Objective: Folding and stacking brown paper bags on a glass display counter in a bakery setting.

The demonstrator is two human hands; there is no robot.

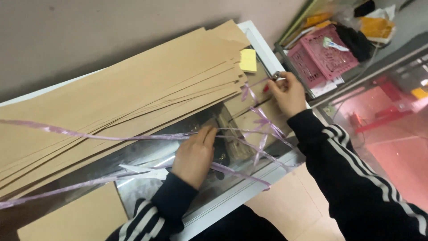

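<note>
Centre frame, the left hand (195,154) pinches the lilac plastic ribbon (111,136) stretched across the worktop (147,187), the right hand (287,91) grips its far end at upper right, one cardboard stack (120,96) crowds behind, one yellow pad (248,60), two pink baskets (323,56), ribbon's tail cut off left.
</note>
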